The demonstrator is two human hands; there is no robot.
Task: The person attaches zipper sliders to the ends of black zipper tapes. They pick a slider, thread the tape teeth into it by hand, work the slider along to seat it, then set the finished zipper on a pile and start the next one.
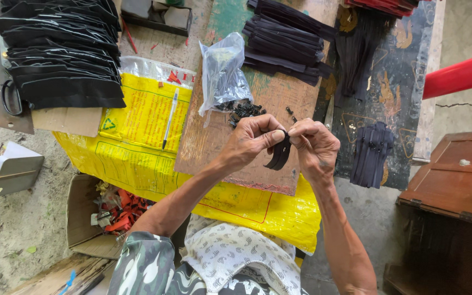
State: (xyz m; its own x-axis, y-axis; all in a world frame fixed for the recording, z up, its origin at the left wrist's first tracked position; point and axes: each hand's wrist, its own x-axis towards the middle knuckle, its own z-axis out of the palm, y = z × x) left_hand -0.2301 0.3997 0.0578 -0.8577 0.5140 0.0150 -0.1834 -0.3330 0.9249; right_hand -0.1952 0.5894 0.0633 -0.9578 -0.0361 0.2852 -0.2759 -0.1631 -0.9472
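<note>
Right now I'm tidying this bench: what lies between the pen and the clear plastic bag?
In the head view, nothing sits between the pen and the clear plastic bag: only yellow sack and bare wooden board.

Even, bright daylight fills the scene, with soft, short shadows under the forearms. The clear plastic bag (222, 74) and yellow sack (148, 109) show mild glare (small white sheen patches). Focus is sharp at centre; wide-angle bending stretches the edges.
</note>
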